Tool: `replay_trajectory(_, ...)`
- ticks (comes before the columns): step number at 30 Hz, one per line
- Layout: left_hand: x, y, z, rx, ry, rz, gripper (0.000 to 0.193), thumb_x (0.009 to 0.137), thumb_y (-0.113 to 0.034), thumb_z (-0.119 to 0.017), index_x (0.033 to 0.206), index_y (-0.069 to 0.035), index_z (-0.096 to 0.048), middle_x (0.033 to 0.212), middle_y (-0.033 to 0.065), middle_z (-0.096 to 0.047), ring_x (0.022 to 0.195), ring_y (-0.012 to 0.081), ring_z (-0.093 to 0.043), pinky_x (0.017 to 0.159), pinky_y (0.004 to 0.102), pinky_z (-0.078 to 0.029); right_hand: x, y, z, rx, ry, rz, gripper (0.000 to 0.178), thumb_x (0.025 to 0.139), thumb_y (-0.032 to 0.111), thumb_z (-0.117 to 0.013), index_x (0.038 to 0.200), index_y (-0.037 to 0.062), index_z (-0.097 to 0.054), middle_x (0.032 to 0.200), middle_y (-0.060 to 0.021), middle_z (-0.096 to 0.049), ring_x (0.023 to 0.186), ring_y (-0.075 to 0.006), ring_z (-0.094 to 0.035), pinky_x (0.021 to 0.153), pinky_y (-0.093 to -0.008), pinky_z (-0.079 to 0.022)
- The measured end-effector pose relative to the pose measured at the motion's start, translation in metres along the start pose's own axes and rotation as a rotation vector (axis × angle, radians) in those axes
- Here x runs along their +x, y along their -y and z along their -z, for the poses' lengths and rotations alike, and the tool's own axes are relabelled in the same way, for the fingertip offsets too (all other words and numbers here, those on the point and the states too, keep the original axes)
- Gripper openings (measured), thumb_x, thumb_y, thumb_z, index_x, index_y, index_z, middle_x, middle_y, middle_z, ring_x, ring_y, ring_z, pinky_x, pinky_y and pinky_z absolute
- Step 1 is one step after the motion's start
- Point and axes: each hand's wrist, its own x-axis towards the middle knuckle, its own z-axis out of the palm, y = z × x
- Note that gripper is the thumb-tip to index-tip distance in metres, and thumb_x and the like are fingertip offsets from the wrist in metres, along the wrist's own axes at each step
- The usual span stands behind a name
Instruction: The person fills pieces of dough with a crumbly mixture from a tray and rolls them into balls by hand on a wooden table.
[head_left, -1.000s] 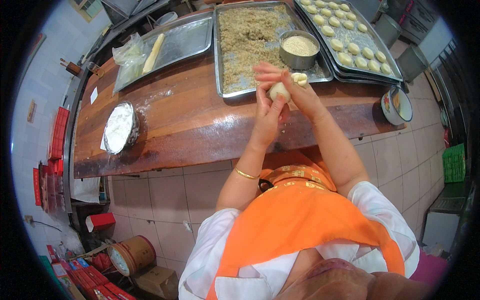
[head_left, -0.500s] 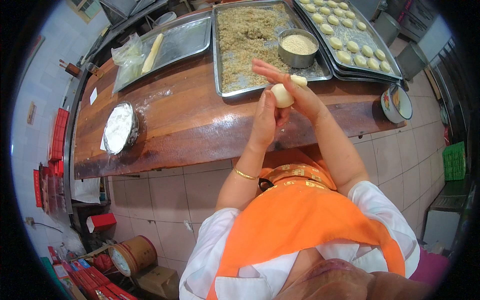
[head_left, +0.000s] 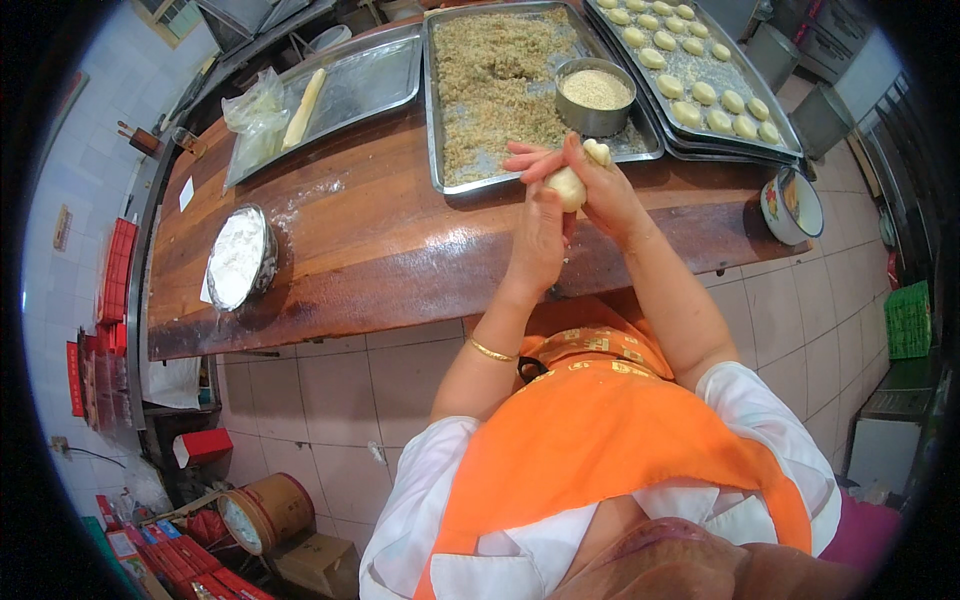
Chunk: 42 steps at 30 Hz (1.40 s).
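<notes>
Both hands meet above the front part of the wooden table, around a smooth pale dough ball (head_left: 567,188). My left hand (head_left: 540,238) is closed about its lower side, thumb on the ball. From the right, my right hand (head_left: 606,190) closes over it, fingers reaching across. A small lump of dough (head_left: 597,152) sticks out by the right hand's thumb. Just beyond my hands stand a tray of crumbly brown filling (head_left: 431,120) and, on that tray, a round metal tin (head_left: 592,123) of pale seeds. The underside of the ball is hidden.
A tray (head_left: 385,75) at the far left holds a dough strip (head_left: 304,108) and a plastic bag (head_left: 258,118). A bowl of white flour (head_left: 238,258) stands on the left. Stacked trays with several dough rounds (head_left: 688,113) and an enamel mug (head_left: 790,210) are on the right.
My right hand's fingers have folded down further over the dough ball. The ball now looks less round, and the small lump has shifted and changed shape.
</notes>
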Motion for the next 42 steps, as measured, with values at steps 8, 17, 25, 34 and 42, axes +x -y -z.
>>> replay_trajectory(8, -0.001, -0.011, 0.003, -0.553, 0.174, 0.215, 0.050, 0.102, -0.050, -0.050, 0.125, -0.007, -0.038, 0.092, 0.0028, -0.055, 0.063, 0.0057, -0.047, 0.051, 0.0208, -0.037, 0.001, 0.012, -0.026, 0.005, -0.239, 0.066, 0.066, 0.107, 0.049, -0.028, 0.100, 0.0017, -0.073, 0.130, -0.0198, -0.063, 0.140, -0.0329, -0.042, 0.116, -0.0464, -0.031)
replay_trajectory(17, 0.000, -0.009, -0.017, -0.101, -0.118, 0.010, 0.058, 0.102, -0.062, -0.037, 0.117, -0.007, -0.046, 0.079, 0.0009, -0.053, 0.056, 0.0068, -0.045, 0.048, 0.0209, -0.035, 0.000, 0.001, -0.013, 0.110, -0.130, 0.041, 0.062, 0.107, 0.048, -0.029, 0.105, 0.0055, -0.073, 0.139, -0.0192, -0.056, 0.145, -0.0326, -0.033, 0.119, -0.0461, -0.025)
replay_trajectory(25, 0.011, 0.005, -0.035, 0.207, -0.362, -0.434, 0.058, 0.102, -0.060, -0.038, 0.122, -0.006, -0.046, 0.074, -0.0007, -0.050, 0.055, 0.0067, -0.043, 0.047, 0.0202, -0.033, 0.000, -0.018, 0.007, 0.027, 0.050, 0.072, 0.063, 0.107, 0.050, -0.028, 0.114, 0.0047, -0.072, 0.147, -0.0175, -0.050, 0.146, -0.0315, -0.033, 0.120, -0.0441, -0.023)
replay_trajectory(34, -0.005, -0.009, -0.011, -0.049, -0.082, -0.053, 0.053, 0.103, -0.054, -0.041, 0.123, -0.006, -0.044, 0.080, 0.0002, -0.053, 0.059, 0.0048, -0.046, 0.049, 0.0188, -0.035, -0.002, -0.007, -0.013, 0.093, -0.095, 0.027, 0.065, 0.107, 0.049, -0.030, 0.101, 0.0005, -0.073, 0.141, -0.0194, -0.055, 0.144, -0.0308, -0.035, 0.118, -0.0434, -0.027)
replay_trajectory(42, -0.009, -0.003, 0.005, -0.162, 0.066, 0.120, 0.044, 0.104, -0.047, -0.045, 0.122, -0.007, -0.044, 0.086, 0.0009, -0.056, 0.062, 0.0049, -0.051, 0.049, 0.0184, -0.036, -0.002, 0.012, -0.036, 0.288, -0.288, -0.078, 0.067, 0.107, 0.049, -0.028, 0.095, 0.0016, -0.074, 0.142, -0.0199, -0.053, 0.140, -0.0308, -0.041, 0.117, -0.0431, -0.029)
